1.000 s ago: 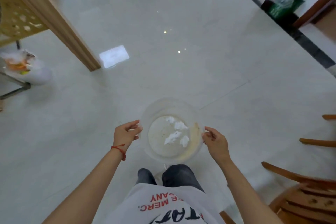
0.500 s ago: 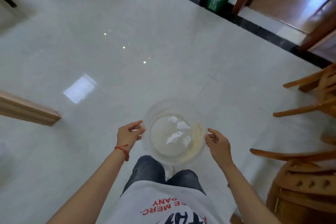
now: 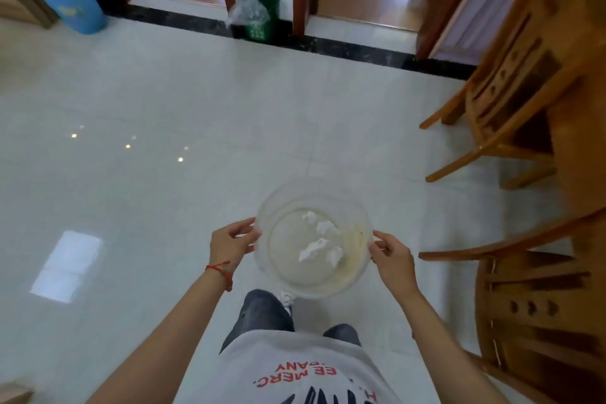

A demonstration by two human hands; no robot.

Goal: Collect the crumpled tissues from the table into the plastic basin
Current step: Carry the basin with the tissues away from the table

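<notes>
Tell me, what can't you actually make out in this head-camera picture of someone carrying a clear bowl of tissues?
- The table: not in the head view, so any tissues left on it cannot be seen.
- Tissues in the plastic basin: small and soft-edged; the exact count is unsure.
- Left hand and right hand: fingertips blur at the rim, so the grip is unclear.
- Green bin: contents veiled by its plastic liner.
- Shirt lettering: cut off by the bottom edge.
</notes>
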